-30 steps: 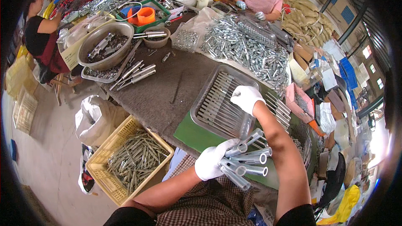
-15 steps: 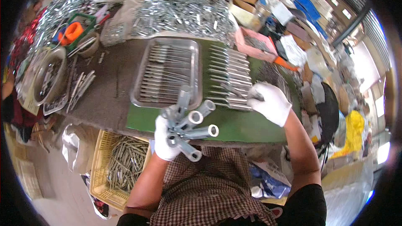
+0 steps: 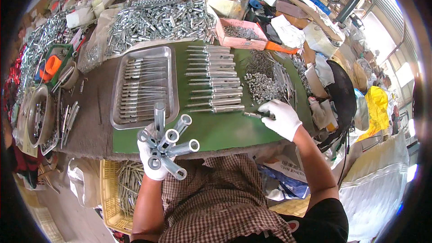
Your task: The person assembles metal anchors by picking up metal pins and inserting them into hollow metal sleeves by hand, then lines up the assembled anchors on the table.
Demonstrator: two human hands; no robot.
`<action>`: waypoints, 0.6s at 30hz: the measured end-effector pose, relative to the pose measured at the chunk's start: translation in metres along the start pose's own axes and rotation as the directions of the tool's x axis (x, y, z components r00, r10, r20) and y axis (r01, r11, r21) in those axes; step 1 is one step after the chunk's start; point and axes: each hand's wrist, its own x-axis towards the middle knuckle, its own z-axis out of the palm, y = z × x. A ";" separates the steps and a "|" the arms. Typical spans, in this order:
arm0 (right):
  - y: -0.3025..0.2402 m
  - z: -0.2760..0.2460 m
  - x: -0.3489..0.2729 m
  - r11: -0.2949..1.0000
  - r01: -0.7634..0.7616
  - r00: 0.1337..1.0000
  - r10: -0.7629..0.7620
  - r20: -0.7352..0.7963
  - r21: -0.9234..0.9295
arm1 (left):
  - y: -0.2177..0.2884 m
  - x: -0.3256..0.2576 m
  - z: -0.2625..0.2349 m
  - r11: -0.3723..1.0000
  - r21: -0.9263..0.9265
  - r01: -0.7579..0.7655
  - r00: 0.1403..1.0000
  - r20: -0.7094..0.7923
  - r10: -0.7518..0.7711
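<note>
Metal tray; slender rods inside

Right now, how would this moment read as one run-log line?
left hand: holding metal tubes | right hand: pinching short metal piece | tray: slim parts inside | green mat: rods beside tray

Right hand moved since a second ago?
Yes: the right hand went rightward relative to the tray, from over it to right of the rods.
</note>
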 end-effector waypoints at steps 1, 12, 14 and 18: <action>-0.001 0.000 0.002 1.000 0.003 1.000 -0.003 0.000 -0.001 | -0.001 0.001 -0.001 1.000 -0.009 0.001 1.000 -0.015 -0.001; -0.011 0.010 -0.004 0.981 0.169 0.981 -0.177 -0.076 -0.100 | 0.001 0.001 -0.005 0.968 -0.093 0.232 0.972 0.059 -0.227; -0.017 0.006 -0.007 0.975 0.166 0.983 -0.175 -0.051 -0.144 | -0.005 -0.014 -0.002 0.670 0.697 -0.254 0.967 0.166 0.194; -0.043 -0.026 -0.006 0.967 0.167 0.948 -0.105 -0.300 0.190 | -0.005 -0.007 -0.012 0.964 -0.153 0.219 0.973 0.111 -0.203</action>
